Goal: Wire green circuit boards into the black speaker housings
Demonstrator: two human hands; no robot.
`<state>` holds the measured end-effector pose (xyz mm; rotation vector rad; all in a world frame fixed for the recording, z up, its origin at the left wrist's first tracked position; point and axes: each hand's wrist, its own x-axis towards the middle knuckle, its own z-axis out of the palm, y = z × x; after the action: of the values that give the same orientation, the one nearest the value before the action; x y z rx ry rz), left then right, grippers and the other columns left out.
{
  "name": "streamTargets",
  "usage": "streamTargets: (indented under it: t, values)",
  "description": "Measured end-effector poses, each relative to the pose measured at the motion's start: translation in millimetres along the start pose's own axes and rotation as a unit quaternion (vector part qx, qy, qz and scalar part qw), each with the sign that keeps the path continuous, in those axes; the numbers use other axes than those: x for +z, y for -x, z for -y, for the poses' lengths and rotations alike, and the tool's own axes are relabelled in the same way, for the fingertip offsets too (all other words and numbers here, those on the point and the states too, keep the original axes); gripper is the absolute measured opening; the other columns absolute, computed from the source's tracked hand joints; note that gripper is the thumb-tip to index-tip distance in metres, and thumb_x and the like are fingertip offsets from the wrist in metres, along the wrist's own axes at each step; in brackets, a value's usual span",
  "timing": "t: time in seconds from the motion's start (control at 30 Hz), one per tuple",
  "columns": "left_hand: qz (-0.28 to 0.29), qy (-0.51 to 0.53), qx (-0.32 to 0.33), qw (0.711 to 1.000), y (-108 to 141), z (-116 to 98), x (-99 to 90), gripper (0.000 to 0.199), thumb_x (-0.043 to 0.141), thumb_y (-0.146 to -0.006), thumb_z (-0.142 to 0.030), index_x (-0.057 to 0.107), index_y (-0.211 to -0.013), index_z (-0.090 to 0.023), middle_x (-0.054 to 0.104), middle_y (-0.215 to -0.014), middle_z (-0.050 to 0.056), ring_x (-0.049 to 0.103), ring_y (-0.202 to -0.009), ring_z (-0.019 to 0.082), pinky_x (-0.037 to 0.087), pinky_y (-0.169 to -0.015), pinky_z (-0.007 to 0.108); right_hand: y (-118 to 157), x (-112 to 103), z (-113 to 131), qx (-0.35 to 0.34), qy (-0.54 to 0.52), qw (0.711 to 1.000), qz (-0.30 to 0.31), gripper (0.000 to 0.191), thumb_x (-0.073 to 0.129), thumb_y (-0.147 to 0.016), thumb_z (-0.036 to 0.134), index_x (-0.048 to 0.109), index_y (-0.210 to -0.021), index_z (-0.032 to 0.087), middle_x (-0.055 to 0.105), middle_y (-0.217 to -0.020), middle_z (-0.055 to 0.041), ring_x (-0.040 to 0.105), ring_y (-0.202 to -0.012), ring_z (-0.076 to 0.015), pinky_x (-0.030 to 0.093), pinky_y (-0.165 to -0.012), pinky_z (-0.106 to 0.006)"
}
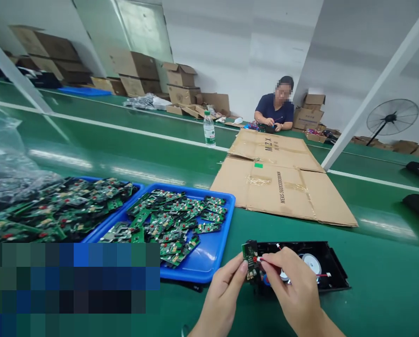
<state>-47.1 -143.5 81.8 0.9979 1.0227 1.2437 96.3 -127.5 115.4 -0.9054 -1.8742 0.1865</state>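
Observation:
My left hand [226,288] pinches a green circuit board [250,263] by its left edge, holding it upright over one end of a black plastic housing [335,267]. Between the thumb and fingertips of my right hand [291,281] is a small white wire connector [260,259], up against the red part on the board; whether it is seated I cannot tell. Inside the housing sit round silver speakers [312,264], partly covered by my right hand. Another white connector [328,275] on a red wire lies at the housing's right side.
A blue tray [226,234] of circuit boards stands to the left, beside another heaped tray and a plastic bag [12,154]. Flattened cardboard [283,187] lies ahead. Beyond are a water bottle [209,129], a seated co-worker [274,107], stacked cartons [142,72] and a fan [391,118].

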Motion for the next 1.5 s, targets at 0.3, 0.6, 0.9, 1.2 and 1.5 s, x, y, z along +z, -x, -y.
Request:
streamTargets:
  t: [0.3, 0.6, 0.9, 1.2, 1.5]
  values:
    - [0.033, 0.139, 0.012, 0.99, 3.1, -3.2, 4.9, 0.029, 0.071, -0.072, -0.035, 0.072, -0.099, -0.024, 0.074, -0.098, 0.006, 0.064, -0.095, 0.027, 0.049, -0.088, 0.035, 7.3, 6.4, 3.8, -0.084, -0.023, 0.993, -0.078, 0.025, 0.056, -0.079, 0.002, 0.061, -0.098, 0.018, 0.062, -0.067, -0.0036, 0.056, -0.056, -0.0146, 0.047, -0.048, -0.029]
    - [0.032, 0.156, 0.022, 0.987, 5.0, -10.3, 9.0, 0.024, 0.076, -0.066, -0.03, 0.073, -0.089, -0.024, 0.074, -0.091, 0.006, 0.066, -0.09, 0.027, 0.053, -0.08, 0.032, 10.8, 7.4, 3.4, -0.057, -0.036, 0.993, -0.097, 0.028, 0.057, -0.076, 0.0, 0.062, -0.095, 0.02, 0.06, -0.065, -0.002, 0.053, -0.053, -0.0138, 0.046, -0.048, -0.029]
    - [0.025, 0.151, 0.038, 0.988, 4.5, -11.2, 10.3, 0.023, 0.077, -0.065, -0.03, 0.074, -0.087, -0.023, 0.072, -0.088, 0.006, 0.065, -0.086, 0.025, 0.053, -0.076, 0.029, 13.8, 5.7, 1.3, -0.049, -0.015, 0.996, -0.072, 0.023, 0.056, -0.078, 0.003, 0.06, -0.093, 0.02, 0.061, -0.065, -0.0011, 0.055, -0.055, -0.0145, 0.048, -0.053, -0.03]
    - [0.029, 0.073, 0.104, 0.992, 5.1, -6.0, 4.3, 0.021, 0.077, -0.065, -0.019, 0.075, -0.084, -0.027, 0.073, -0.088, 0.005, 0.064, -0.085, 0.023, 0.052, -0.075, 0.027, 11.3, 1.7, 5.1, -0.013, -0.04, 0.999, -0.019, 0.017, 0.052, -0.082, 0.007, 0.06, -0.089, 0.02, 0.062, -0.066, -0.0024, 0.056, -0.055, -0.014, 0.047, -0.053, -0.027]
    - [0.034, 0.064, 0.101, 0.992, 3.5, -6.2, 2.7, 0.019, 0.077, -0.064, -0.018, 0.075, -0.081, -0.027, 0.07, -0.083, 0.004, 0.064, -0.082, 0.021, 0.051, -0.074, 0.026, 7.5, 3.6, 2.6, -0.013, -0.063, 0.998, -0.006, 0.015, 0.052, -0.083, 0.006, 0.06, -0.088, 0.017, 0.063, -0.068, -0.0036, 0.057, -0.058, -0.0138, 0.048, -0.052, -0.026]
